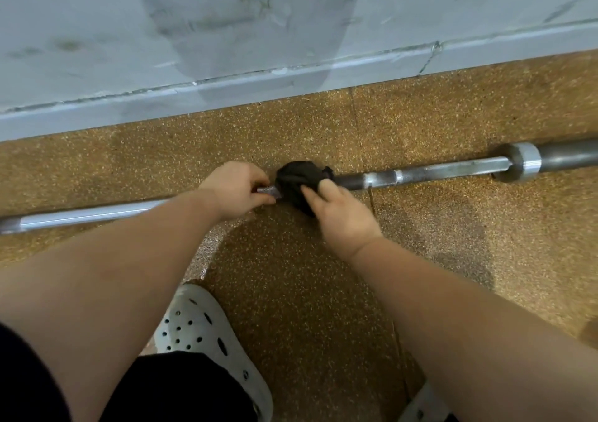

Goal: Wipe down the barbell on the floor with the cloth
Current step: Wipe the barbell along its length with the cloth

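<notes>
A long steel barbell [433, 173] lies on the speckled brown floor, running from the lower left to the upper right, with a collar and dark sleeve at its right end. My left hand [238, 191] grips the shaft near its middle. Just to its right, a bunched black cloth [293, 178] is wrapped over the shaft. My right hand [339, 219] holds the cloth against the bar, with its fingers curled round the cloth's near side.
A grey-blue wall with a skirting board [226, 89] runs just behind the barbell. My white perforated clog [207, 331] stands on the floor below my hands, and a second one [424, 405] shows at the bottom edge.
</notes>
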